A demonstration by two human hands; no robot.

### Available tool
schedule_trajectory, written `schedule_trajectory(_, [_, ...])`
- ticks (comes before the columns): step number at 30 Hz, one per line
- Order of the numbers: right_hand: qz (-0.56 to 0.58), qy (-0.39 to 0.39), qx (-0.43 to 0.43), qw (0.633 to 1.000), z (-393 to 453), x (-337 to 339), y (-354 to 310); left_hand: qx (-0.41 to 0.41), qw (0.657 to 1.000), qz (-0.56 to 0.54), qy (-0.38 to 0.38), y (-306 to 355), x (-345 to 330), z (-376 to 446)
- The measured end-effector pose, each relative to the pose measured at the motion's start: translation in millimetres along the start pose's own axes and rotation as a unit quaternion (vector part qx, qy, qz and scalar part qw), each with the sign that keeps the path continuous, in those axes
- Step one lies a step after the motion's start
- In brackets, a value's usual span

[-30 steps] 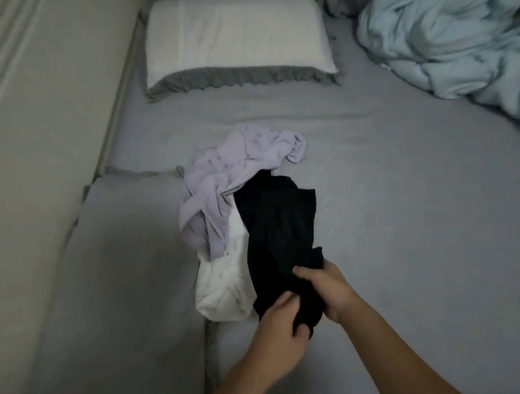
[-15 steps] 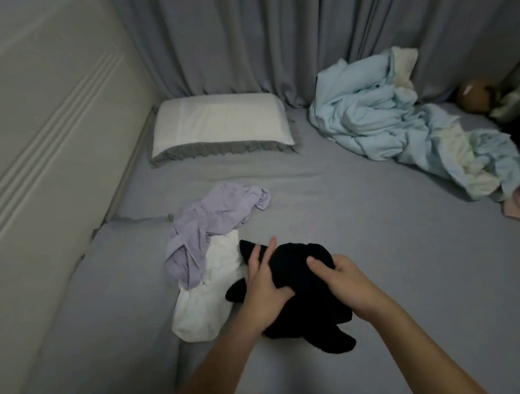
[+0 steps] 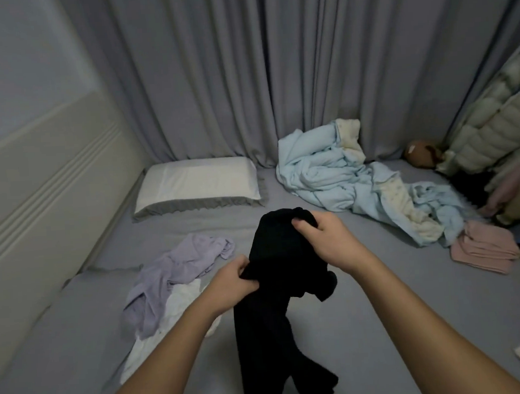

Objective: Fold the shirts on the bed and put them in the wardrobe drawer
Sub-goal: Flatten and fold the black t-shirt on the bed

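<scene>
Both grips hold the crumpled black cotton shirt (image 3: pixel 276 287) above the grey bed (image 3: pixel 380 296): right hand (image 3: pixel 325 238) pinching its top, left hand (image 3: pixel 230 284) lower

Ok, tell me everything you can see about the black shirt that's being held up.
The black shirt is plain, dark and soft-looking, with no print that I can make out. It is unfolded and bunched, hanging in loose folds above the bed. The right hand pinches its top edge, and the left hand grips its side lower down. Its bottom end trails toward the lower edge of the picture. The lilac shirt and white shirt lie to its left.
</scene>
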State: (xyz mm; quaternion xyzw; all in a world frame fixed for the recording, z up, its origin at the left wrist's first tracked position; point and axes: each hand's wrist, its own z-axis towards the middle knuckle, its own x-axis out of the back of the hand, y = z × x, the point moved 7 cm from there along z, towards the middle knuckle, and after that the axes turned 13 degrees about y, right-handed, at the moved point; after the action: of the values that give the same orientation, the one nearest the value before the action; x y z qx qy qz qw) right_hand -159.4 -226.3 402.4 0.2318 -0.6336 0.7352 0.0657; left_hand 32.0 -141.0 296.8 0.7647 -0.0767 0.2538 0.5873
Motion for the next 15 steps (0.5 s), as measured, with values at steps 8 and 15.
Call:
schedule_trajectory(8, [0.054, 0.171, 0.120, 0.977, 37.3, 79.5, -59.7, -0.065, 0.993, -0.069, -0.064, 69.2, 23.3, -5.1])
schedule_trajectory(15, [0.006, 0.210, 0.130, 0.969, 74.6, 117.1, -95.8, -0.196, 0.974, 0.000, 0.112, 155.7, 111.0, 9.9])
